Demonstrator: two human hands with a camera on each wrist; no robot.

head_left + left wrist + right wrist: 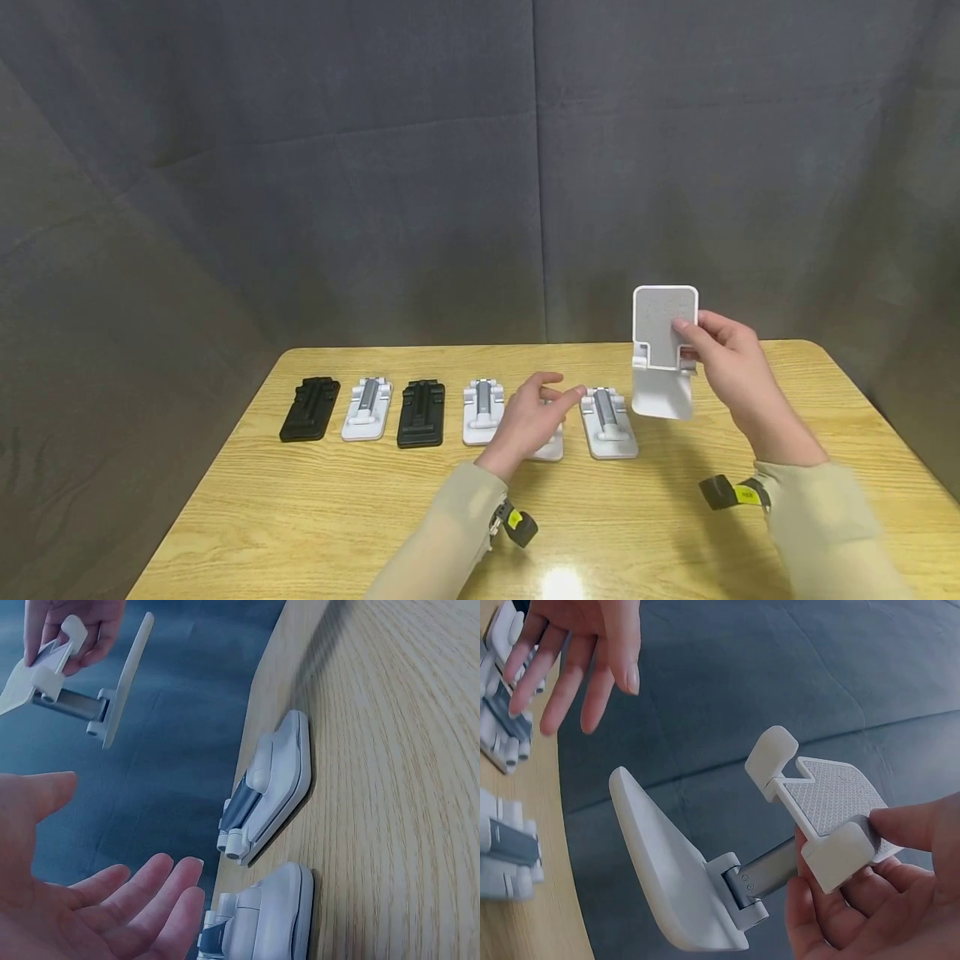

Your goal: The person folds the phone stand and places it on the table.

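My right hand [735,367] holds a white phone stand [662,392] up above the table's right side, thumb on its grey padded plate. The right wrist view shows this stand unfolded, with its white base [671,870] joined by a grey arm [769,871] to the plate. My left hand [528,421] hovers with fingers spread and nothing in its grasp. Beneath and beside it lie folded white stands: one partly hidden by the hand [551,450], one to its right [611,433] and one to its left [480,417].
Further left in the same row lie a black folded stand [421,417], a white one [367,412] and another black one [310,408]. They rest on a wooden table [300,517]. Dark cloth [412,208] hangs behind the table and at its sides.
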